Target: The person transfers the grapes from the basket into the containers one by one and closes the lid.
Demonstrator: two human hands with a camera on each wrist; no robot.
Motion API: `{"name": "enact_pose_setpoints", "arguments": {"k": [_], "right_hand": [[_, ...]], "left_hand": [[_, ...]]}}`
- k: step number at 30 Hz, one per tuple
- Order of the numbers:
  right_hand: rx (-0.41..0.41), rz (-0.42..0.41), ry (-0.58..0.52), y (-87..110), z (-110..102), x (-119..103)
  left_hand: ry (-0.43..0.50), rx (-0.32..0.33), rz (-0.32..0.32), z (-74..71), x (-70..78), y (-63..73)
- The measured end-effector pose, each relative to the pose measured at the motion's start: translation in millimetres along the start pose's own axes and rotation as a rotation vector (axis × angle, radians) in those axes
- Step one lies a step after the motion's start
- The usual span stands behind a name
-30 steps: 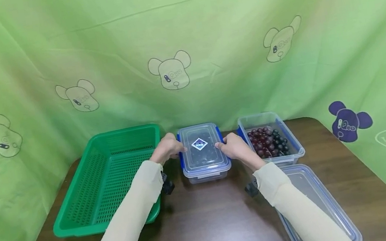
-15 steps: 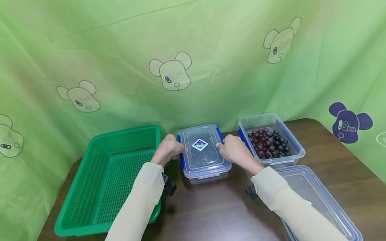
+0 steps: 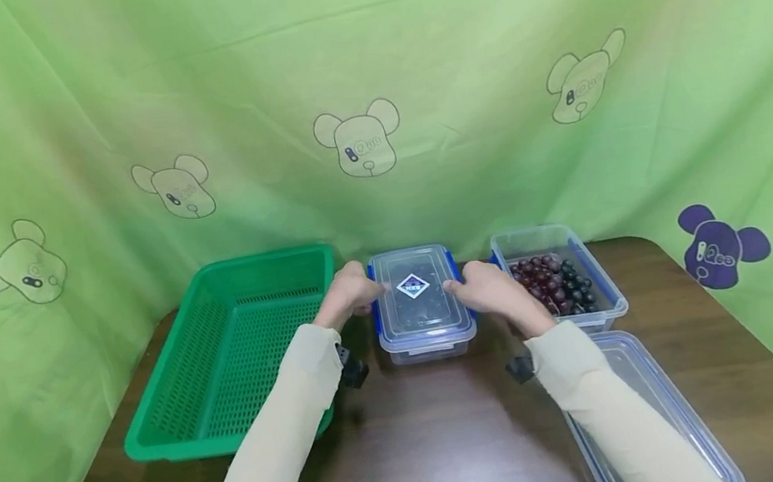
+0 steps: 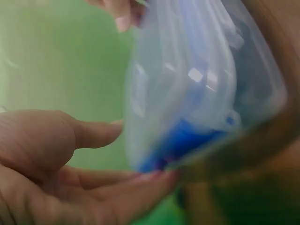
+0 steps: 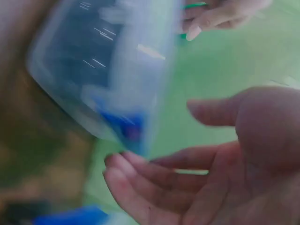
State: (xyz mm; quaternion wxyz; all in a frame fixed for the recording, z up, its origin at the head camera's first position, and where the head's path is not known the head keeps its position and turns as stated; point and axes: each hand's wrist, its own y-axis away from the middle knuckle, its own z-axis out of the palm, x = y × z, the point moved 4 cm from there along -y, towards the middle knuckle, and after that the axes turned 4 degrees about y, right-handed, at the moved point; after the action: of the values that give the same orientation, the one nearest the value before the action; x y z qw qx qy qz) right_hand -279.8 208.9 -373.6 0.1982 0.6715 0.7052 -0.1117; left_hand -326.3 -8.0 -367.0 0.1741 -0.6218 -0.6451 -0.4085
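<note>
A clear lidded food container (image 3: 419, 295) with blue side latches stands in the middle of the table. My left hand (image 3: 351, 289) is at its left side, thumb near the lid's edge. In the left wrist view, the fingertips touch a blue latch (image 4: 180, 140). At the right side is my right hand (image 3: 492, 292). Its fingertips meet the other blue latch (image 5: 126, 126) in the right wrist view, and its thumb stands apart from the lid. Blur hides whether the left thumb touches the lid. The head view hides most of the fingers behind the hands.
A green plastic basket (image 3: 175, 392) lies at the left. On the right, an uncovered clear container (image 3: 611, 298) holds red and dark grapes (image 3: 553, 284). A loose clear lid (image 3: 653, 392) lies in front of it, partly under my right forearm. A green curtain (image 3: 348, 45) hangs behind the table.
The head view has shifted slightly, so everything sits farther right. Both hands stay at the container's sides, and its lid stays on.
</note>
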Motion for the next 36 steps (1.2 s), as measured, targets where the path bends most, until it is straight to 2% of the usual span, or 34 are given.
{"name": "enact_pose_setpoints", "arguments": {"k": [3,5,6,8,10,12,15,18,23,26,30,33,36], "right_hand": [[-0.051,-0.108,-0.045,12.2,-27,5],[-0.096,-0.176,-0.069,24.1,-45,10],[-0.119,-0.199,-0.082,30.0,-53,14],[-0.178,-0.216,-0.117,46.0,-65,26],[-0.209,-0.222,-0.113,60.2,-73,41],[-0.221,-0.214,-0.097,74.3,-80,57],[-0.228,-0.232,-0.066,93.6,-85,85],[-0.271,-0.232,-0.090,111.2,-86,117],[-0.382,-0.234,-0.183,131.2,-78,167],[-0.410,-0.186,-0.228,136.0,-71,191],[-0.395,-0.048,-0.248,140.8,-58,214],[-0.400,0.048,-0.260,145.2,-46,224],[-0.428,0.100,-0.305,149.2,-35,230]], "left_hand": [[-0.072,0.047,0.139,-5.8,19.3,24.1],[-0.082,0.041,0.248,-4.3,33.3,46.0],[-0.068,0.018,0.299,-1.7,39.3,58.2],[-0.012,-0.067,0.385,13.0,46.8,82.3],[0.041,-0.170,0.428,32.2,47.1,100.1],[0.090,-0.256,0.438,53.9,43.4,112.5],[0.177,-0.347,0.405,89.1,33.0,122.0],[0.282,-0.397,0.358,123.8,20.7,125.1],[0.509,-0.458,0.215,176.4,0.2,121.5],[0.606,-0.488,0.127,202.1,-7.2,118.4],[0.707,-0.511,0.057,226.8,-8.6,117.0],[0.744,-0.502,0.045,238.2,-6.2,116.5],[0.751,-0.483,0.044,244.6,-3.5,116.6]]}}
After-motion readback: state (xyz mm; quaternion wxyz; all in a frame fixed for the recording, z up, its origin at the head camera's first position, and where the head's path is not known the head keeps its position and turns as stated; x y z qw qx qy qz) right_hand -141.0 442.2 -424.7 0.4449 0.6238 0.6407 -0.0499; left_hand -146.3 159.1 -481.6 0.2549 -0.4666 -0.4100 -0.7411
